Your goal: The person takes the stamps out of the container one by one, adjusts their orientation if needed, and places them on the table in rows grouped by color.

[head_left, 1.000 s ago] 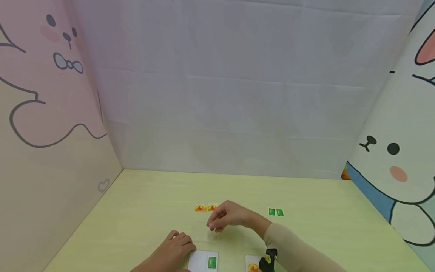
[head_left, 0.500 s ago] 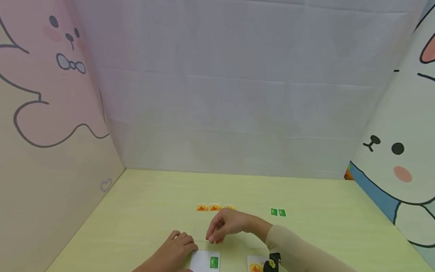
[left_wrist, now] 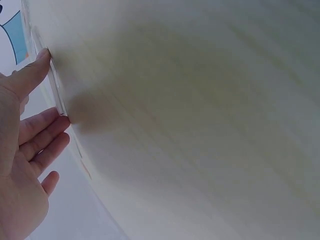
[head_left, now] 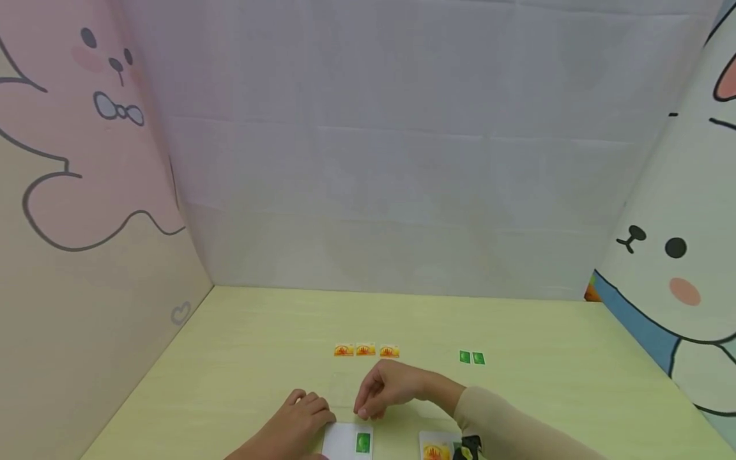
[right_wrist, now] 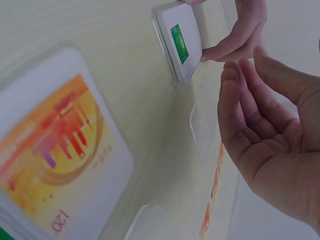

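Three orange stickers (head_left: 365, 349), two green stickers (head_left: 464, 357) down, likely more left; my left hand (head_left: 292, 421) pinches a white case (head_left: 340, 441), right hand (head_left: 395, 384) loose, empty.

Only one number can be read: a red 120 (right_wrist: 58, 221). It is on the yellow stamp (right_wrist: 57, 162), on the white card (right_wrist: 116, 172) that sits to the right of the right fingers (head_left: 366, 386) and closer to the person. The words on that stamp's orange strip (right_wrist: 19, 147), and a tiny line of marks by its edge, are too blurry to read. Any words on the green stamp (right_wrist: 179, 44), on the other card (right_wrist: 193, 40) beside the left fingers (head_left: 313, 407), are too small. Past the right fingers, the three yellow stamps (head_left: 365, 349) and, farther right, the two green stamps (head_left: 464, 357) are too tiny to read.
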Motion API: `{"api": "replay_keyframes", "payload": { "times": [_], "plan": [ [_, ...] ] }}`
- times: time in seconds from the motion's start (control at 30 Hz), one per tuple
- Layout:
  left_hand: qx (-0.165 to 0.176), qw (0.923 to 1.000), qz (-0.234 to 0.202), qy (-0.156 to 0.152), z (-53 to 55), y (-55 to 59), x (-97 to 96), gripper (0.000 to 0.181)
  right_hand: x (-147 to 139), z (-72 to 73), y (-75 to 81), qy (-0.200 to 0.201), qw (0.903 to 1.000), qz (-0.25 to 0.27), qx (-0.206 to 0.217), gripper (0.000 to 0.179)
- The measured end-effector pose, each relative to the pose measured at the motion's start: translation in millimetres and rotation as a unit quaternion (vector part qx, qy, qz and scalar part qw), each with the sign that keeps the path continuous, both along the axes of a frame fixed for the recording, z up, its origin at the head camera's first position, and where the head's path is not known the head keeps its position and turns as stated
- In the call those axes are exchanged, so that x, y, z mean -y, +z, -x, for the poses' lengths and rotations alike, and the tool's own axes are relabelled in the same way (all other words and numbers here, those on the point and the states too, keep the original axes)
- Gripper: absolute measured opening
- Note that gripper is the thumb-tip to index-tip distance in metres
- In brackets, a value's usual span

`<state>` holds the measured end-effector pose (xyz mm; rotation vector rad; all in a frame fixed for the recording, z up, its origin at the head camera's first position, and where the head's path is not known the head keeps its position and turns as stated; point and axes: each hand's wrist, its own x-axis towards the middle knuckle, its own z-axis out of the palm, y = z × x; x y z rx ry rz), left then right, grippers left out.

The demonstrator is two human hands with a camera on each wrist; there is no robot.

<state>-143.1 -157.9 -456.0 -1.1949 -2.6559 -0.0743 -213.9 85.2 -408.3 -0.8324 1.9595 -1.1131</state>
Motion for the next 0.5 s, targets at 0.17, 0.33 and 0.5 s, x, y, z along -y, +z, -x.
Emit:
{"api": "replay_keyframes", "payload": {
  "times": [0.17, 0.33, 0.5],
  "plan": [
    [0.037, 0.9991, 0.014, 0.016, -1.4, 3.8, -2.2, 0.055, -0.1, -2.8, -3.7, -0.015, 0.9998, -0.002, -0.013, 0.011],
    [0.079, 0.9959, 0.025, 0.036, -2.5, 7.8, -4.6, 0.056, -0.7, -5.7, -6.1, -0.036, 0.9992, -0.01, -0.018, 0.009],
    [0.101, 0.9934, 0.029, 0.046, -3.1, 9.7, -5.7, 0.056, -2.2, -6.8, -8.8, -0.043, 0.9987, -0.017, -0.02, 0.008]
  ]
}}
